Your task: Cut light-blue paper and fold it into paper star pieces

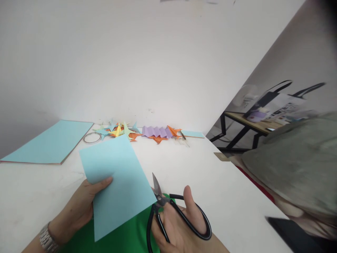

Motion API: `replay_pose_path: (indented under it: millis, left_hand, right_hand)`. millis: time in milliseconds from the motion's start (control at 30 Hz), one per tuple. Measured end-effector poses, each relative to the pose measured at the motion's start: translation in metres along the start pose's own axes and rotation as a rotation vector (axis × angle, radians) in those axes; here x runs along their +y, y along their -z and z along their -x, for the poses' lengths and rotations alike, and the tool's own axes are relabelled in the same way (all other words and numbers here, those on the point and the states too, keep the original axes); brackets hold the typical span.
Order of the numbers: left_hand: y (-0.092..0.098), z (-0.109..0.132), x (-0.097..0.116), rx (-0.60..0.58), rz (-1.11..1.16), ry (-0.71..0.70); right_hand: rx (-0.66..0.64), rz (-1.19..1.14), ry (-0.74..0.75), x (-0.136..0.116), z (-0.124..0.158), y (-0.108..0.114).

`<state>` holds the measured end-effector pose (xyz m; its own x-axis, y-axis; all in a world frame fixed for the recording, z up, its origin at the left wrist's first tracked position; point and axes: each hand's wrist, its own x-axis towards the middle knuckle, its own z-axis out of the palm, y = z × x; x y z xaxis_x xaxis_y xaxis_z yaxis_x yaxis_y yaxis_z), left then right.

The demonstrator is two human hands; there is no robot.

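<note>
A light blue sheet of paper [119, 182] is pinched at its left side by my left hand [85, 200], the thumb lying on top and the other fingers beneath. My right hand [176, 225] grips a pair of scissors [162, 201] with black looped handles. The handles are spread and the blades are parted, their pivot close to the sheet's lower right corner. One blade points up past the paper's edge; the other is mostly hidden. Whether the blades touch the paper, I cannot tell.
Folded paper shapes [118, 130] and a pleated purple paper [156, 132] lie along the wall, beside a wire ring [92, 137]. A stack of blue sheets [50, 142] sits at the left of the white table [210, 196]. Another person's clothed body [295, 161] is at the right.
</note>
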<state>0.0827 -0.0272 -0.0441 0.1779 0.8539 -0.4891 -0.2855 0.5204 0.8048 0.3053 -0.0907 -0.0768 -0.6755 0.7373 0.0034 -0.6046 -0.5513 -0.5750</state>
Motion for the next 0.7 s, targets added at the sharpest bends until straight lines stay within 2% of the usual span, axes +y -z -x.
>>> replay_pose_path:
  millis: [167,700]
  left_hand:
    - [0.0004,0.0014,-0.0012,-0.014,0.000,-0.018]
    - [0.0070,-0.0029,0.0018,0.017,-0.008,-0.028]
  right_hand:
    - [0.040,0.029,0.026,0.0005,-0.0010,-0.0012]
    - [-0.049,-0.002,0.020,-0.0041,-0.0022,0.0042]
